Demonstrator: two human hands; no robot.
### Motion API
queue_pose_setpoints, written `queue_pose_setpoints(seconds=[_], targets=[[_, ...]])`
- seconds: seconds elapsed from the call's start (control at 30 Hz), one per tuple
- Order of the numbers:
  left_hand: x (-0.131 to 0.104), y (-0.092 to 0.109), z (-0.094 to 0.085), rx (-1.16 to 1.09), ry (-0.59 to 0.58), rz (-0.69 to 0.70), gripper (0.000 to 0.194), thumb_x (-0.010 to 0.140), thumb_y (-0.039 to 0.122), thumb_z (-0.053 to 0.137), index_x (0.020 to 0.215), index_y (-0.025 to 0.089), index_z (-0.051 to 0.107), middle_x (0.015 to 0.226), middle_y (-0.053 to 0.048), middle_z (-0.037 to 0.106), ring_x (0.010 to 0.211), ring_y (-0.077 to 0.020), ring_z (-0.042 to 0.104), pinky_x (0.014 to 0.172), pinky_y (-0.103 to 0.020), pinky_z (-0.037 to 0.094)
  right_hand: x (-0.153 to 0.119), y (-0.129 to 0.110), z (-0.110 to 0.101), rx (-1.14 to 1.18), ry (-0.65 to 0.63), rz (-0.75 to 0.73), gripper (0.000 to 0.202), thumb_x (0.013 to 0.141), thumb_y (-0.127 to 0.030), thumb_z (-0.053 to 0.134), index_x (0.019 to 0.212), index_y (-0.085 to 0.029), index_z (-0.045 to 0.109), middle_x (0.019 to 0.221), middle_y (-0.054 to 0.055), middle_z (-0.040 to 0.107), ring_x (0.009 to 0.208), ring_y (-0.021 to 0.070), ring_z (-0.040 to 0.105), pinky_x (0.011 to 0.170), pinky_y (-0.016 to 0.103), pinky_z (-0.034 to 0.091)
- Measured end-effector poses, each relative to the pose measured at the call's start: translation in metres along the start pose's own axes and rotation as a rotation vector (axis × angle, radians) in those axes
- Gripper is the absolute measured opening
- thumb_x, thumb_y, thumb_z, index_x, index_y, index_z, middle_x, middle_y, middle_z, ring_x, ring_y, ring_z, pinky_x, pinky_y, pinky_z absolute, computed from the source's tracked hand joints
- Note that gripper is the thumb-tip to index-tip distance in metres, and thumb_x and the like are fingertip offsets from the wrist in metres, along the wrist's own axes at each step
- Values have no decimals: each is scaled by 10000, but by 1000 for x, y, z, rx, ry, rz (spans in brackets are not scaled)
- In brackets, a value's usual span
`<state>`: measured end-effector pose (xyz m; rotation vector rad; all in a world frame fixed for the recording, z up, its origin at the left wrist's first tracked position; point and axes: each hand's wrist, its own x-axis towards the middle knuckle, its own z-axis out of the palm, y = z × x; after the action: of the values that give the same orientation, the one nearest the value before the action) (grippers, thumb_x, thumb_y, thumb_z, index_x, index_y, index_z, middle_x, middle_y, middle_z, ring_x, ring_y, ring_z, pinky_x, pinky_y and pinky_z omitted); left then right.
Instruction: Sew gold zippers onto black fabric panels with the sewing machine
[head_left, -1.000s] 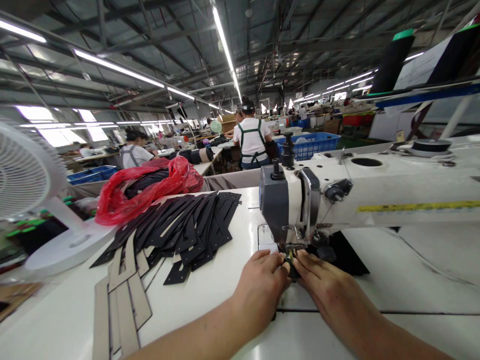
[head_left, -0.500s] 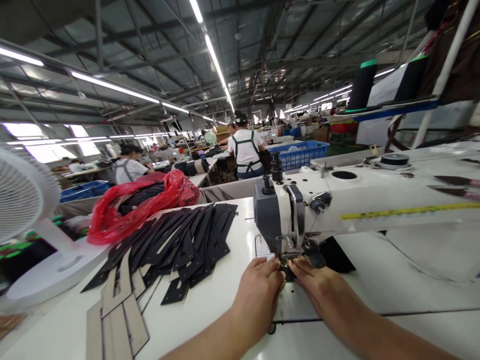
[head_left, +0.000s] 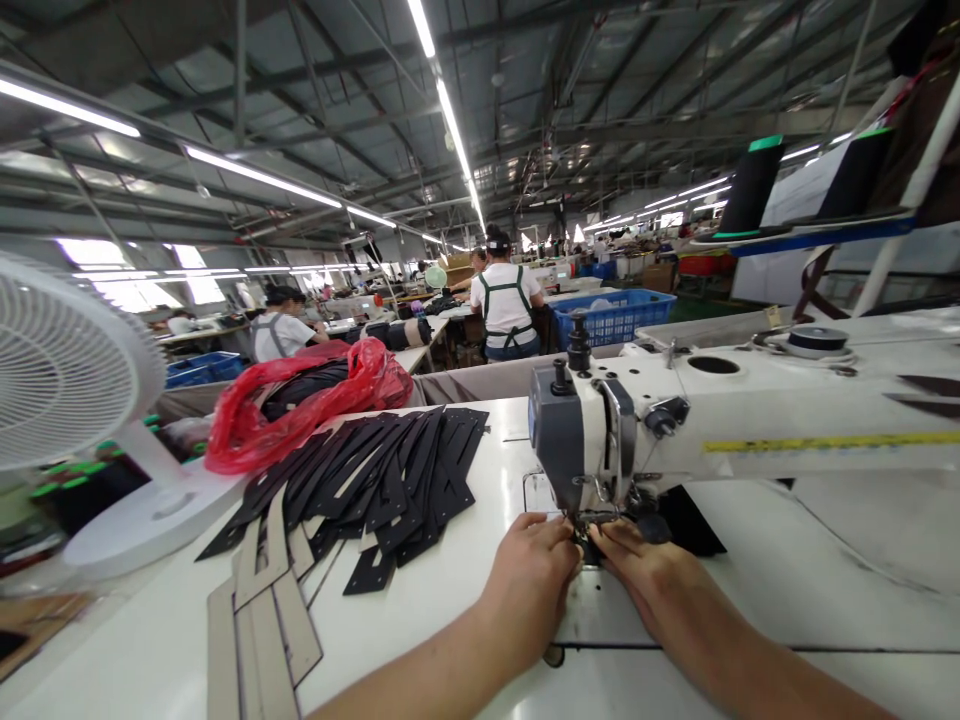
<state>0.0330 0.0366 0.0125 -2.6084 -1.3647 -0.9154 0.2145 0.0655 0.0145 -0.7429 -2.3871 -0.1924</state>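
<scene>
Both hands are at the needle area of a white and grey sewing machine. My left hand, fingers bent and pressed together, grips the near end of a black fabric piece from the left. From the right, my right hand has its fingers closed on the same piece, just in front of the presser foot. Only a small dark part shows between the fingertips; the rest is hidden by the hands and the foot. A flat black panel lies behind my right hand; whether it joins the held piece I cannot tell.
Left of the machine lies a fanned pile of black strips, with beige strips nearer me. A red plastic bag and a white fan stand beyond. Thread cones are at upper right. Co-workers sit ahead near a blue crate.
The whole view has shifted, so everything appears farther right, and more of the fan shows. Both hands keep their hold at the presser foot; any movement of the piece is too small to tell.
</scene>
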Motion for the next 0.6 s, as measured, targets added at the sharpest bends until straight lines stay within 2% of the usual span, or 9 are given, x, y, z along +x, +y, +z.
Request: queue_pose_setpoints(seconds=[0.2,0.4,0.47,0.53,0.6], targets=[[1,2,-1,-26,32,-24,113,828,82,557,751,157,591,861,-36,670,840,-171,629,848,-334,448,-2,3,5,7,-51,36,331,818,-36,372,1006,-139,623,973,103,684,858,194,662,746,311,559],[3,3,1,-13,47,-27,112,826,78,568,749,154,595,868,-37,676,853,-171,632,841,-329,457,-2,6,4,-8,-8,50,260,856,-107,409,1020,-168,602,983,83,677,856,190,654,728,298,550],[3,3,-2,10,41,-48,110,831,87,570,751,156,601,882,-37,675,836,-170,631,837,-337,460,-7,17,-4,-131,21,44,227,865,-217,464,1031,-145,600,998,122,661,906,233,633,761,350,539],[1,5,-7,59,41,-55,99,832,102,571,759,158,606,884,-42,667,813,-177,624,814,-353,470,-17,28,-16,-312,62,21,274,872,-309,459,985,-116,618,969,168,651,879,276,625,722,403,535],[-2,11,-12,107,39,-23,55,833,129,566,815,159,608,898,-54,651,819,-196,610,780,-369,482,-29,30,-29,-454,96,-18,294,893,-247,375,879,-120,639,894,170,657,801,276,626,670,416,525]])
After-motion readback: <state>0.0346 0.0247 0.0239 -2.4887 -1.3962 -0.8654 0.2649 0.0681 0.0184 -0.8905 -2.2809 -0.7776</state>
